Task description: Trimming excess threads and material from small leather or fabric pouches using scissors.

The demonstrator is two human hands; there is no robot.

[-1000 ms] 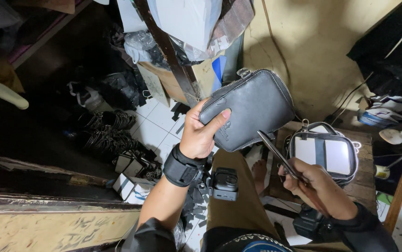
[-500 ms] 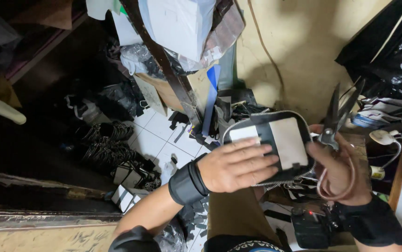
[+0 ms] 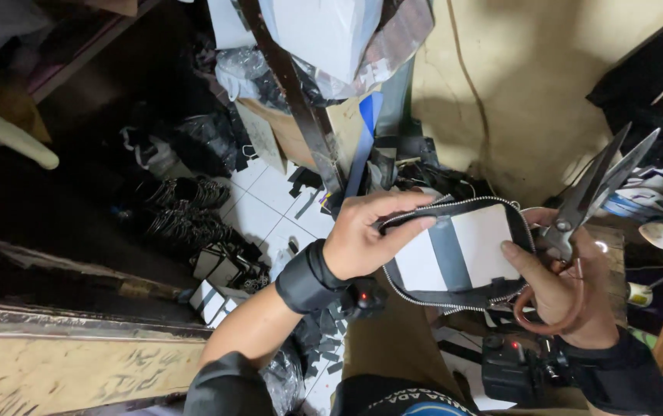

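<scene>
Holding a small zippered pouch panel up in front of the chest, between the two hands, the person has the left hand curled over its upper left corner, fingers pinching the zipper edge, while the right hand steadies the right side with the thumb pressed on the white facing. That same right hand also has fingers closed through the loops of a pair of scissors, blades parted and pointing up toward the wall. The panel looks light and floppy, a soft fabric or leather piece with white stiffener patches and a grey strip down the middle; it would likely sag if held by one corner, so the zipper-bound rim seems the firmest place to grip. Its back face is hidden, and the lower edge is partly lost against dark scraps below. The heap of black offcuts on the tiled floor is too murky to sort out.
</scene>
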